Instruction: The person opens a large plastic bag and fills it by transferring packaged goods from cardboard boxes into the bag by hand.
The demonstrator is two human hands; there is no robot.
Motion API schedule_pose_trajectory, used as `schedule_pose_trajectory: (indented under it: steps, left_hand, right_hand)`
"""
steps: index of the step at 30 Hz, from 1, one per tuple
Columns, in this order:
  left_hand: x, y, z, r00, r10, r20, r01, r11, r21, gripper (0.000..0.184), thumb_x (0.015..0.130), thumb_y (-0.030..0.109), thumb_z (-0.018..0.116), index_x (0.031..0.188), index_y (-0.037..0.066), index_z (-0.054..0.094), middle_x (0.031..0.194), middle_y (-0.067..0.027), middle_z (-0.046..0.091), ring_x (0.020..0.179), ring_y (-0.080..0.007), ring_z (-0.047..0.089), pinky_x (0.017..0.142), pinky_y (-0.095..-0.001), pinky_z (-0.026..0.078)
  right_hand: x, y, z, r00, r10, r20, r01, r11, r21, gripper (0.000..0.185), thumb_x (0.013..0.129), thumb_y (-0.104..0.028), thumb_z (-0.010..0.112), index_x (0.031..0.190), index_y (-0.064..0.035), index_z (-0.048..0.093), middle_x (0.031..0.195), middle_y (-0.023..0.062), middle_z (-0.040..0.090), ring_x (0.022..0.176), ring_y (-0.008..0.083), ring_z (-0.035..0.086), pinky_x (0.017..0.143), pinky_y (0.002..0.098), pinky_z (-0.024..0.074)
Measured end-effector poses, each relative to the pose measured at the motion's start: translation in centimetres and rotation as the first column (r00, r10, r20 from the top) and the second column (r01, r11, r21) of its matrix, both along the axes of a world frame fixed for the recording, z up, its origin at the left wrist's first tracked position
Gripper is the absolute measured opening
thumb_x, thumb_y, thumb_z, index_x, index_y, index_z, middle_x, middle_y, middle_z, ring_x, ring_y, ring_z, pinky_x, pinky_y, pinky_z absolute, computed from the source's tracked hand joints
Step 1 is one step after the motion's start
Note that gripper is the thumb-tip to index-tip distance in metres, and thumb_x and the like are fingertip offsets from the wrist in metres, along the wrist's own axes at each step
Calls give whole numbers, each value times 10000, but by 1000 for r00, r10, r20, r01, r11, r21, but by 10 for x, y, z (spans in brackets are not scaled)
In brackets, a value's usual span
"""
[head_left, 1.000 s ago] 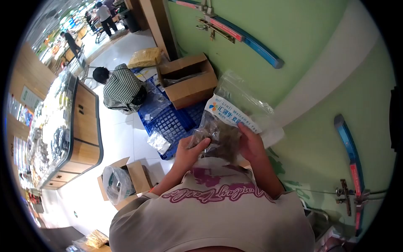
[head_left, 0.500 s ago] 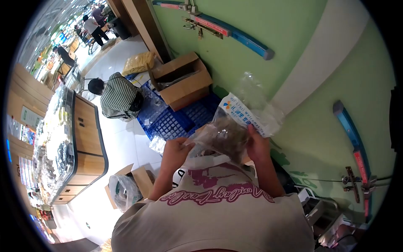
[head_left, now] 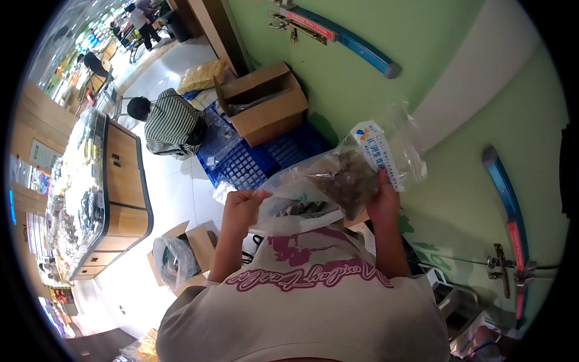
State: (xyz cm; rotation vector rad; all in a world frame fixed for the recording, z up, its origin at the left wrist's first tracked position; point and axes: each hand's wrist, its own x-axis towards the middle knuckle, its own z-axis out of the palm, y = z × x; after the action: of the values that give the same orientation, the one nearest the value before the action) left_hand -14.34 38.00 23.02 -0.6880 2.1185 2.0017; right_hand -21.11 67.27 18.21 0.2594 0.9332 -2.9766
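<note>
A clear plastic bag (head_left: 344,178) with brownish contents is stretched between my hands in front of my shirt. Its right end carries a white label with blue print, and loose clear film extends past it. My left hand (head_left: 242,208) is closed in a pinch on the bag's left end. On the right, my right hand (head_left: 384,199) grips the bag just below the label, thumb on top. Beneath the bag sits a whitish plastic liner (head_left: 295,224) with dark items inside; the bag partly hides it.
Ahead, an open cardboard box (head_left: 271,114) stands on a blue plastic pallet (head_left: 241,166). A person in a striped top (head_left: 175,123) crouches beside it. Another carton (head_left: 202,247) with plastic is at lower left, near a display counter (head_left: 126,193). Green doors (head_left: 446,223) stand right.
The bag has moved right and is drawn out longer, showing more of the liner below. My left hand has shifted slightly left, my right hand to the right.
</note>
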Motion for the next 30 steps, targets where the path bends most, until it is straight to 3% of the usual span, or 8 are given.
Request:
schedule_pose_trajectory:
  steps: [7,9,13,15,18,23,25,30]
  left_hand:
    - [1,4,18,995,44,-93,-25,980,196,318,920,215,502,1003,-65,628,484,79,379,384,-22,306,379,-204,230]
    - [2,6,23,989,82,-126,-47,964,262,309,922,201,497,1001,-68,628,488,75,385,395,-24,325,380,-205,237]
    - [8,-3,29,994,-1,-108,16,991,134,271,902,206,557,1012,-22,653,541,84,457,453,-12,340,419,-191,251]
    - [12,-4,32,994,-21,-110,32,994,101,269,897,208,567,1009,-20,655,535,89,441,451,-10,326,415,-195,238]
    - [19,0,28,995,-36,-89,43,997,70,264,889,208,581,1002,-17,659,526,97,418,446,-5,304,408,-198,222]
    - [34,1,17,998,-24,-62,14,990,-143,264,891,208,574,988,-23,659,516,89,415,426,-3,308,396,-191,217]
    - [44,-11,4,983,179,-42,-175,981,84,265,899,196,556,997,-33,646,504,75,414,406,-13,329,383,-192,225]
    - [70,-49,-28,817,552,168,-577,785,225,280,925,178,505,1068,-43,599,485,76,347,366,-26,313,348,-197,235]
  right_hand:
    - [-10,18,12,987,139,-82,-100,924,370,240,850,-49,562,1088,-27,580,1045,70,612,1000,191,554,896,348,430]
    - [-25,18,32,653,659,-372,55,449,892,192,784,-40,601,970,-52,650,965,94,643,912,229,587,832,358,462]
    - [-35,-29,18,316,919,-234,221,169,961,220,715,-20,609,912,-83,684,918,131,647,836,285,602,784,369,476]
    - [-32,-48,-21,337,877,342,250,-434,866,275,706,-33,590,961,-82,679,960,165,636,855,334,587,777,369,470]
    - [-17,-80,-69,292,658,694,433,-738,517,283,770,-95,549,1030,-64,657,1004,143,638,881,343,597,770,486,463]
    - [-1,-144,-138,310,417,854,423,-865,269,318,830,-147,518,1122,-62,611,1137,176,569,1051,357,523,786,565,438]
    - [16,-169,-209,297,256,920,812,-574,-102,344,814,-172,547,1138,-72,604,1197,176,538,1122,337,478,811,520,432]
    - [53,-182,-233,128,588,799,403,-767,500,337,782,-162,571,1102,-66,623,1102,156,599,1006,307,561,790,459,434]
